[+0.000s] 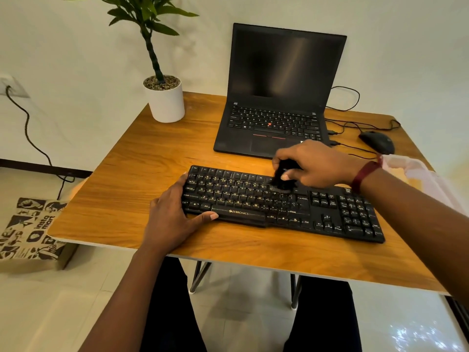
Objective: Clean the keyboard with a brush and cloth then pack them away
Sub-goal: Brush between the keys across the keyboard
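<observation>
- Two hands on the job: right hand [312, 165] curled round a black brush [284, 177], thumb pinched against its side, bristles down on the upper key rows.
- Dark red band [365, 175] round the right wrist.
- Left hand [175, 214] relaxed, fingers fairly straight, resting on the 9 o'clock end of the keyboard [279, 201], thumb along its front edge just beside the spacebar.
- Keyboard black, lying slightly skewed across the middle of the wooden table [142, 158], number pad toward 4 o'clock.
- At 3 o'clock from the keyboard, partly hidden behind the right forearm: a pale pinkish cloth [416, 171] on the table.
- At 12 o'clock: an open black laptop [284, 72], screen dark.
- At 2 o'clock: a black mouse [378, 142], cables trailing near it.
- At 10 o'clock: a white pot [166, 102] with a green plant.
- Down on the floor at 8 o'clock: a printed bag [28, 229].
</observation>
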